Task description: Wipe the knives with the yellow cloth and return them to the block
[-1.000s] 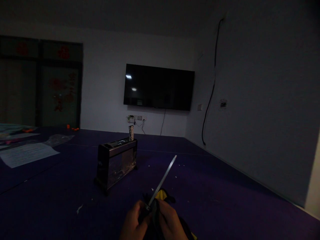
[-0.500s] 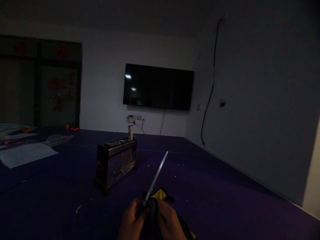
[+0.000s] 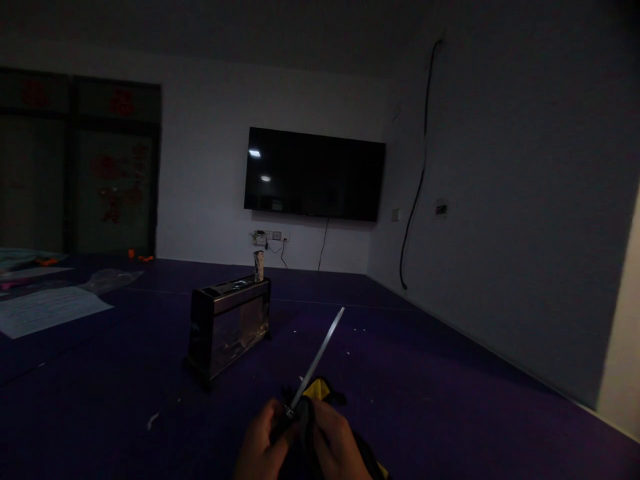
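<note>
Steel juts out from the grip: a screwdriver [image 3: 317,360], its dark handle wrapped in the fingers of the left hand [image 3: 261,443], shaft angling up and away to the right, tip seemingly in mid-air. Tight alongside, the right hand [image 3: 336,437] has its fingers closed on dark cloth [image 3: 309,433], a fold bunched up against the handle; how firm that pinch is, I can't tell in this gloom. Just beyond the knuckles, a yellow-and-black bundle [image 3: 319,389], possibly a pouch. So the step in hand looks like handling tool and cloth together, and the next move calls for a sure left grip with the shaft kept clear of the right fingers.

Out onto the purple floor [image 3: 440,400] now, flecked with white scraps [image 3: 153,421]; a glossy black box [image 3: 240,333] stands left of the screwdriver, a slim patterned stick [image 3: 259,267] upright on top. Farther left, papers [image 3: 55,310] and clear plastic [image 3: 113,280], then orange bits [image 3: 145,259] by the glass door [image 3: 115,187]. Up on the wall [image 3: 205,167], a dark television [image 3: 315,175] catches two lights, and over right a black cable [image 3: 423,177] dangles!
</note>
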The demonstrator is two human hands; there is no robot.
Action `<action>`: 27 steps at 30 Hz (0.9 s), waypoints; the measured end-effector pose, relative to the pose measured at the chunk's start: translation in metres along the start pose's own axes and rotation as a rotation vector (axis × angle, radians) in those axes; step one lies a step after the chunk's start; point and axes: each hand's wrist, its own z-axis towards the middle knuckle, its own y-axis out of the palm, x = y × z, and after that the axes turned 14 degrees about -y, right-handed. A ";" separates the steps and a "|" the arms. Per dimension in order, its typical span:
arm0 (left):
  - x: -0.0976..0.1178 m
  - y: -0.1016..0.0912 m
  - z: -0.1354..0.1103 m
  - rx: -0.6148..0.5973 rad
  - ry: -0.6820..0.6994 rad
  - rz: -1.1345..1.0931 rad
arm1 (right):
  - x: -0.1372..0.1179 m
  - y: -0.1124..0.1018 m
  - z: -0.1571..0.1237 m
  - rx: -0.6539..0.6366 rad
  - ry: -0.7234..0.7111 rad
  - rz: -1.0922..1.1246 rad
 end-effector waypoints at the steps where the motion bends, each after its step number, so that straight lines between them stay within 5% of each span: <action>1: -0.001 0.000 0.000 -0.010 0.009 0.006 | 0.004 0.001 -0.004 0.023 -0.024 -0.017; 6: 0.004 -0.001 -0.004 -0.115 0.071 -0.020 | 0.002 0.001 -0.001 -0.042 -0.034 0.020; 14: 0.013 -0.001 -0.008 -0.042 0.013 0.009 | -0.016 -0.005 0.018 -0.068 -0.017 0.051; 27: 0.011 -0.002 -0.004 -0.067 0.009 -0.093 | -0.010 -0.009 0.015 -0.128 -0.012 0.089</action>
